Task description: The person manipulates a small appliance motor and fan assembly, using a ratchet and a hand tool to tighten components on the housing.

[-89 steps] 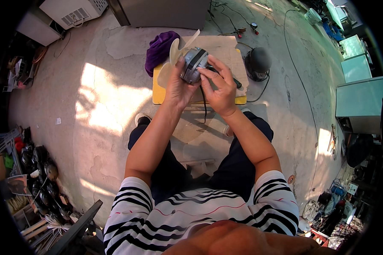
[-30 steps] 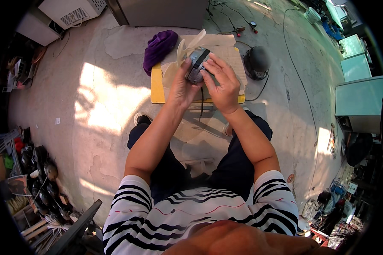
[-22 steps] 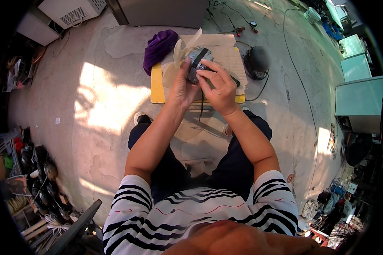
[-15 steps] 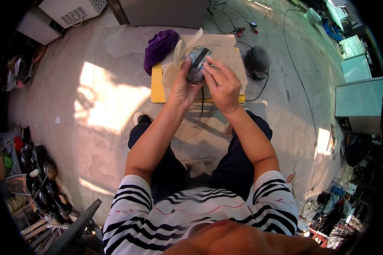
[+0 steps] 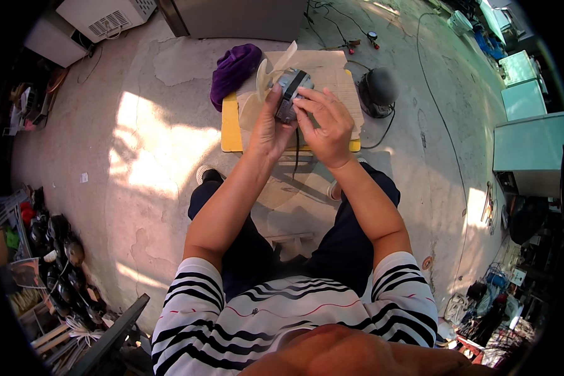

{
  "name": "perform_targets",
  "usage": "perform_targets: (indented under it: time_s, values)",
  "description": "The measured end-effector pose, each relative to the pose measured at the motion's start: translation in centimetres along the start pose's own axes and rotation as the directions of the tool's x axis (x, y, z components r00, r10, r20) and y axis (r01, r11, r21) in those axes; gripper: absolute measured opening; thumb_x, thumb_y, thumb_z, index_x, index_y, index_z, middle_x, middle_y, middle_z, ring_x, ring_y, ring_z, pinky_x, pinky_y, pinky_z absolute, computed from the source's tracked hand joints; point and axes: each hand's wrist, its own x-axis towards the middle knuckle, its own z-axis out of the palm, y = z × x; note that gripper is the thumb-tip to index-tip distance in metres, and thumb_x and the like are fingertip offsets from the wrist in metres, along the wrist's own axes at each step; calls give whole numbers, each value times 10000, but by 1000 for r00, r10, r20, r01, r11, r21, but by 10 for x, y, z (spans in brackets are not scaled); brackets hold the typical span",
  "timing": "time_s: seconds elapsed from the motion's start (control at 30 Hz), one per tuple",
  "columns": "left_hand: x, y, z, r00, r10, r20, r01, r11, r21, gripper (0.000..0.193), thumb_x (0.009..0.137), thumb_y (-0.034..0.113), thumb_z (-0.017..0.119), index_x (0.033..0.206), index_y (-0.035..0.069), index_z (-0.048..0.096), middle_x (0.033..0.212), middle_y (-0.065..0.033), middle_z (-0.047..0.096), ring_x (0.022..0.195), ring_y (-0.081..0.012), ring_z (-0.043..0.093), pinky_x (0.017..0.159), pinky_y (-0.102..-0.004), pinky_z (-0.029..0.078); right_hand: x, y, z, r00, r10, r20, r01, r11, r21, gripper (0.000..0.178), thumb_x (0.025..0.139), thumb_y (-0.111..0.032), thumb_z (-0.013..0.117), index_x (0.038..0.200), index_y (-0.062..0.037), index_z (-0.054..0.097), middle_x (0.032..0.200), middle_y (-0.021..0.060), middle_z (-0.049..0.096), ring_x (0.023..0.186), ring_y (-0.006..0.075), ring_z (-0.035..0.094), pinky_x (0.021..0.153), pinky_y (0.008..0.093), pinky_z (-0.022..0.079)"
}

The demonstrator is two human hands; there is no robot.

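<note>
A small grey metal fan motor (image 5: 292,89) with a dark band across it is held above a cardboard-topped stool. Pale translucent fan blades (image 5: 264,76) stick out from its left side, and a dark cable (image 5: 297,150) hangs below. My left hand (image 5: 271,123) is wrapped round the motor's left and lower side. At its right side is my right hand (image 5: 326,122), thumb and bent fingers together against the motor's edge. Whatever lies between those fingertips is too small to make out.
Brown cardboard (image 5: 329,62) covers a yellow board (image 5: 230,128). A bunched purple cloth (image 5: 235,72) lies at its left corner. To the right stands a dark rounded device (image 5: 379,91) with a cord. A grey cabinet (image 5: 241,19) stands beyond, with gauge hoses (image 5: 351,44) on the floor.
My right hand's fingers have shifted slightly left and bent more against the motor's edge. My left hand keeps its hold on the motor.
</note>
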Motion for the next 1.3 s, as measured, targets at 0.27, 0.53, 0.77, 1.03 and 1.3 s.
perform_targets:
  time_s: [0.27,0.53,0.77,1.03,1.3]
  values:
    - [-2,0,6,1000,-13,-8,13,1000,-5,533,869,459,738,1220,91,581,1117,-38,663,1031,-136,627,981,-334,481,-3,12,3,1000,6,-27,-8,999,-38,177,768,-95,774,938,-90,723,1021,19,733,895,249,694,929,450,529]
    - [-3,0,7,1000,-11,-2,11,1000,-13,551,856,460,752,1227,94,575,1114,-39,657,1035,-141,623,980,-332,478,-3,12,-1,999,43,3,-43,999,10,177,807,-76,764,979,-70,724,1039,76,734,941,274,698,975,467,505]
    - [0,-2,2,1000,-14,-15,13,999,-34,544,855,455,753,1221,93,577,1108,-40,660,1021,-143,629,977,-335,482,-1,8,0,999,29,-17,-30,999,-38,186,790,-93,763,974,-103,734,1070,18,724,909,226,685,991,470,480]
    - [0,-1,1,1000,-15,4,15,999,-40,564,848,456,759,1233,90,568,1119,-41,656,1031,-148,629,995,-345,485,1,5,-3,1000,20,-10,-20,1000,-23,173,787,-110,766,958,-116,739,1057,-9,726,863,184,680,1021,455,437]
    - [-1,-1,4,999,-6,-37,4,999,-37,588,842,464,764,1243,85,560,1140,-51,651,1046,-153,627,1008,-352,484,-2,13,-3,999,5,37,-6,1000,6,168,795,-117,762,959,-112,725,1043,-2,728,858,196,676,1019,453,431]
